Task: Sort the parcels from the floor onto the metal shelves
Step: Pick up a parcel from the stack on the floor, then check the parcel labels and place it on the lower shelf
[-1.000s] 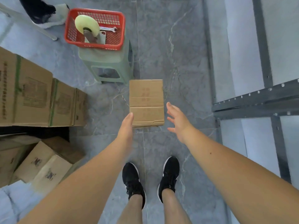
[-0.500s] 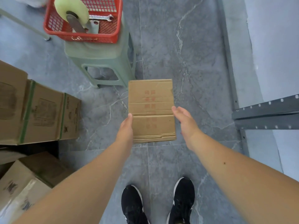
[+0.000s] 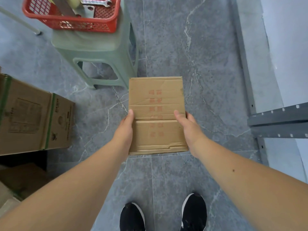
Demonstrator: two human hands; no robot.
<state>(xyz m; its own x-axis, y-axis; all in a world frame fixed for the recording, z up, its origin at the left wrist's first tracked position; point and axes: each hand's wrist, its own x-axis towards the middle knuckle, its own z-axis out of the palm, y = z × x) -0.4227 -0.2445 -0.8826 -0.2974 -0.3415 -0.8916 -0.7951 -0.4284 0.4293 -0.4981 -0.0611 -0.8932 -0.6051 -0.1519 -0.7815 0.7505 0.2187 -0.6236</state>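
Observation:
A flat brown cardboard parcel [image 3: 156, 104] with faded red print lies on the grey tiled floor in front of my feet. My left hand [image 3: 124, 130] presses against its left edge, thumb on top. My right hand [image 3: 188, 129] clasps the right edge, thumb on the top face and fingers down the side. Both hands grip the near half of the parcel. The grey metal shelf [image 3: 280, 120] shows at the right edge, a perforated beam sticking in from the frame's side.
A pale green plastic stool [image 3: 100, 52] stands just behind the parcel, carrying a red basket [image 3: 73, 22] with a tape dispenser and a wrench. Larger cardboard boxes [image 3: 33, 117] are stacked at the left. My black shoes [image 3: 194, 212] are at the bottom.
My view has dropped closer to the floor. The right hand, open and apart a second ago, has closed onto the parcel's right edge; the left hand has settled firmly on the left edge.

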